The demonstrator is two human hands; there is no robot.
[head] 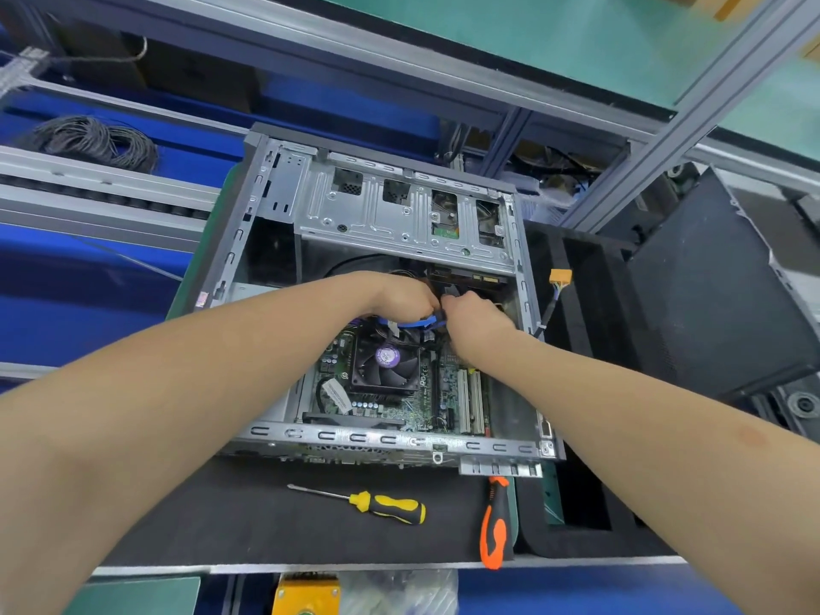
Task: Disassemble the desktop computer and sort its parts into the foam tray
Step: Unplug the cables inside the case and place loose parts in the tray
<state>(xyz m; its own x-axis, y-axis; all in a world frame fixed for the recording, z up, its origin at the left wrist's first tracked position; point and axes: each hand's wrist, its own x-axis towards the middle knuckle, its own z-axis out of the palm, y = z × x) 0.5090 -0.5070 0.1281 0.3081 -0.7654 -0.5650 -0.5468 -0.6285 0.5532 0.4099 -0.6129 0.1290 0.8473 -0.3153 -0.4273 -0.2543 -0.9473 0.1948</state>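
Hands meet deep inside the open desktop computer [381,304], which lies on its side on the counter [266,526]. The left hand [406,297] is closed around a blue cable [417,324]; the right hand [477,315] pinches near its black connector. The step looks like unplugging internal cabling. Next comes a steady pull on the plug, not the wire. The foam tray [577,304] waits just right; a yellow screwdriver [386,506] lies in front.
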